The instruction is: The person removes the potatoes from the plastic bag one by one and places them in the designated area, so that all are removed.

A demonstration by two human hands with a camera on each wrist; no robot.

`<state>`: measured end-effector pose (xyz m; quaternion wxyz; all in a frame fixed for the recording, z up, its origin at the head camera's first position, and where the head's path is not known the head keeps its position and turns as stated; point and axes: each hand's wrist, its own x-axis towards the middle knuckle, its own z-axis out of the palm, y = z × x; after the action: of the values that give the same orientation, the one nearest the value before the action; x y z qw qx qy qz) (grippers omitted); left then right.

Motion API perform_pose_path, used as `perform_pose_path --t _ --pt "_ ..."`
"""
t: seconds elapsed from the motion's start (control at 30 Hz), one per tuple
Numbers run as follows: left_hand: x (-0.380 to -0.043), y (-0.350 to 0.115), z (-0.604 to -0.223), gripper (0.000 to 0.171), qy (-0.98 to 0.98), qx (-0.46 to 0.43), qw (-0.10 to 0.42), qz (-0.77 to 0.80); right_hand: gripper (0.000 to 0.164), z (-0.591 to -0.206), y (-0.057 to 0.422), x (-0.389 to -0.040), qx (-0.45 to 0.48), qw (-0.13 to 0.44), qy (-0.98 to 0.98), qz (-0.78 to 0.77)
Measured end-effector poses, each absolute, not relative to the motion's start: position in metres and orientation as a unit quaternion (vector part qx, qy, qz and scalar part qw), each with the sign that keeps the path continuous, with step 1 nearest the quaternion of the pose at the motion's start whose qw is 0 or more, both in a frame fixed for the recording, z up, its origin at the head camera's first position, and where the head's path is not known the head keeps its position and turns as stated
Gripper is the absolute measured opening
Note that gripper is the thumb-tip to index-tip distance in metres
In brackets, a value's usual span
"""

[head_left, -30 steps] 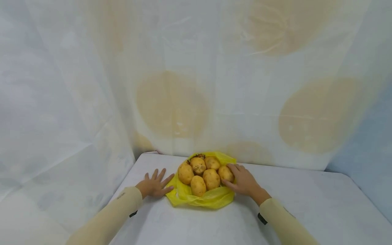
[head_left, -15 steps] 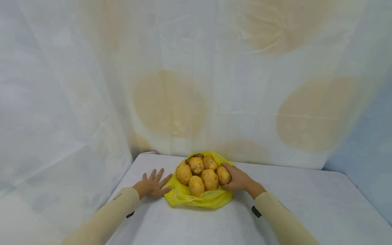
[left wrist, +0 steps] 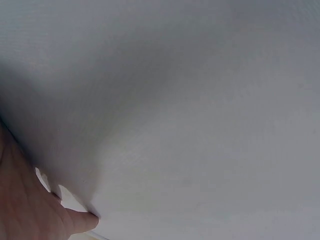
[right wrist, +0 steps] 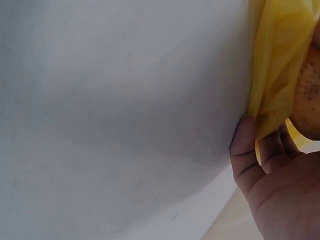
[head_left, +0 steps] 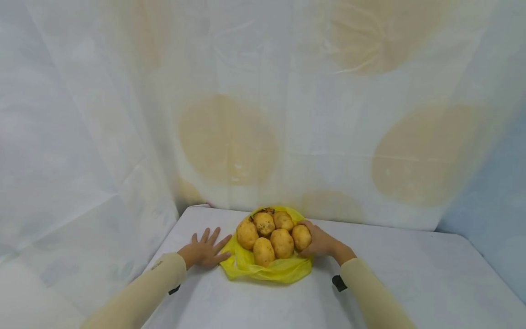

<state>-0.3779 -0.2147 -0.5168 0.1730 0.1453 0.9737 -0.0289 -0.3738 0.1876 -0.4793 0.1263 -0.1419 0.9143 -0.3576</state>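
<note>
Several yellowish-brown potatoes lie clustered on a crumpled yellow plastic bag (head_left: 283, 272). My right hand (head_left: 322, 241) curls round the rightmost potato (head_left: 302, 237), fingers at its far side and thumb at its near side. In the right wrist view the thumb (right wrist: 245, 137) is against the bag's yellow film, with a potato (right wrist: 307, 95) just beyond. My left hand (head_left: 204, 253) rests on the white table left of the bag, fingers spread, thumb tip right at the bag's edge. The left wrist view catches only part of that hand (left wrist: 37, 205) at the lower left corner.
The white-covered table (head_left: 402, 274) runs wide to the right of the bag. A pale sheet with tan spots (head_left: 328, 114) hangs behind its far edge, and white sheeting (head_left: 82, 183) rises along the left side.
My right hand has shifted left and slid from over the rightmost potato to its right side, cupping it. The left hand stays spread on the table.
</note>
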Motion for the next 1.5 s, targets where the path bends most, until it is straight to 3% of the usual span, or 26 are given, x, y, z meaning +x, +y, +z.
perform_pose_path --t 0.33,0.83,1.07,1.3,1.5 --pt "-0.361 -0.206 -0.483 0.074 0.974 0.144 0.171 -0.028 0.093 -0.464 0.188 -0.377 -0.145 0.146 0.895 -0.395" --pt "-0.361 -0.206 -0.493 0.079 0.973 0.151 0.169 -0.036 0.102 -0.477 0.185 -0.374 -0.113 0.131 0.908 -0.381" --pt "-0.362 -0.209 -0.495 0.080 0.973 0.157 0.167 -0.022 0.095 -0.473 0.191 -0.374 -0.115 0.144 0.898 -0.399" --pt "-0.367 -0.211 -0.502 0.086 0.973 0.152 0.171 -0.021 0.103 -0.477 0.191 -0.374 -0.133 0.149 0.887 -0.416" --pt "-0.375 -0.213 -0.513 0.090 0.974 0.147 0.171 -0.019 0.100 -0.480 0.192 -0.374 -0.128 0.142 0.892 -0.410"
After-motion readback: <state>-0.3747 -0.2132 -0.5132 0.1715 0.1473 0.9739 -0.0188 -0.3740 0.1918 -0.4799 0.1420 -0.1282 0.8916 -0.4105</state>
